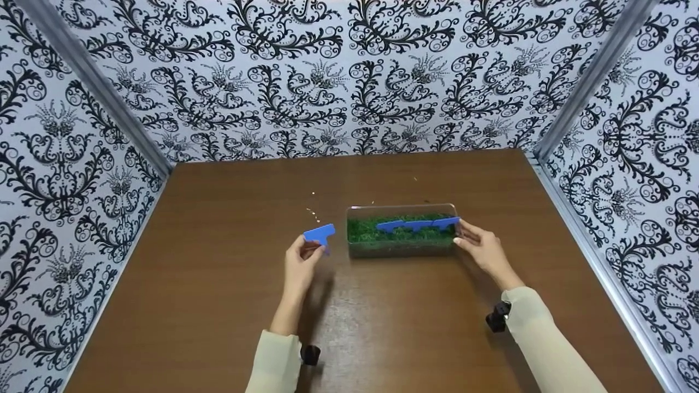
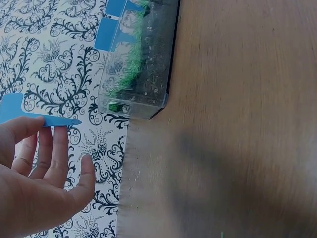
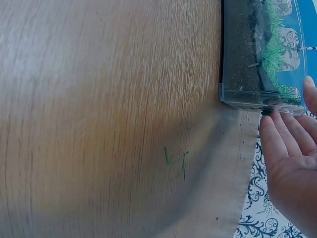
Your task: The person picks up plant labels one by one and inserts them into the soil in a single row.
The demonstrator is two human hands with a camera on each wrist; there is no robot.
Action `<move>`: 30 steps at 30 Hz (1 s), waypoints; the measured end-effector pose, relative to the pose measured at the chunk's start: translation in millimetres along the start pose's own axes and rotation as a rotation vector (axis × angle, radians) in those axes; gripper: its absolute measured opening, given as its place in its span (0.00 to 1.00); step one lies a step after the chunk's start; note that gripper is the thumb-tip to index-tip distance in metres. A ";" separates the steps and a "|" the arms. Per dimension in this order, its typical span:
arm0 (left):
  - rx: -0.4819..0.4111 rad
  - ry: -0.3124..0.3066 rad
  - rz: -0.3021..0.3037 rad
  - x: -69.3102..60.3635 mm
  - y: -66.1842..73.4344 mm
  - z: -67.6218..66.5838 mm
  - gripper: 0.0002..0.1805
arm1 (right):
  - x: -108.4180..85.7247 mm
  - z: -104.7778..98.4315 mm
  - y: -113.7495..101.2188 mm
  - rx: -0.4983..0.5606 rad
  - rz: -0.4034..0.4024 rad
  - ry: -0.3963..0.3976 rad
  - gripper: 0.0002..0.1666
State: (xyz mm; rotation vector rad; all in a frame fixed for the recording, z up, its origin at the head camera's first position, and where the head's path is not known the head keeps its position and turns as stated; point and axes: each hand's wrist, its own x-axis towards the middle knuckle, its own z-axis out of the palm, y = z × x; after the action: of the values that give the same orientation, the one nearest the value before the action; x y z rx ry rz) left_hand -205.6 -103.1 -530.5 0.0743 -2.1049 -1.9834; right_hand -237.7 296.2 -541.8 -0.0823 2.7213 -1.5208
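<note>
My left hand (image 1: 299, 265) pinches a blue T-shaped plant label (image 1: 320, 233) between thumb and fingers, left of the container. In the left wrist view, that label's pointed stem (image 2: 63, 121) sticks out past my fingertips. A clear plastic container (image 1: 401, 252) holds dark soil and green grass (image 1: 363, 230). Several more blue plant labels (image 1: 418, 225) stand in a row in the grass, their stems partly hidden. At the container's right end is my right hand (image 1: 486, 252). Its fairly straight fingers (image 3: 283, 136) touch the end wall, while the thumb (image 3: 310, 94) stands apart from them.
The container stands on a brown wooden table (image 1: 218, 305). Small pale crumbs (image 1: 313, 214) lie behind my left hand, and loose green strands (image 3: 176, 161) lie near the container's right end. Patterned walls (image 1: 295, 82) with metal posts (image 1: 595, 76) enclose the table's back and sides.
</note>
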 end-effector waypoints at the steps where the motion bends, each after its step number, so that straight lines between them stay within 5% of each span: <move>1: 0.001 -0.001 0.003 0.3 0.5 0.3 0.08 | 0.0 -0.1 -0.3 -0.003 0.002 -0.004 0.33; 30: -0.012 -0.033 0.008 6.3 4.2 11.8 0.10 | -1.4 0.5 -1.0 -0.018 0.007 -0.002 0.33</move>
State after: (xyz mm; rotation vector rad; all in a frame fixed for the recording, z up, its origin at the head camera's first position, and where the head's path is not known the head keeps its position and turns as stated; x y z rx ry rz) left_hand -213.7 -92.6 -526.0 0.0312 -2.1099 -2.0054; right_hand -236.3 295.3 -541.2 -0.0747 2.7308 -1.4943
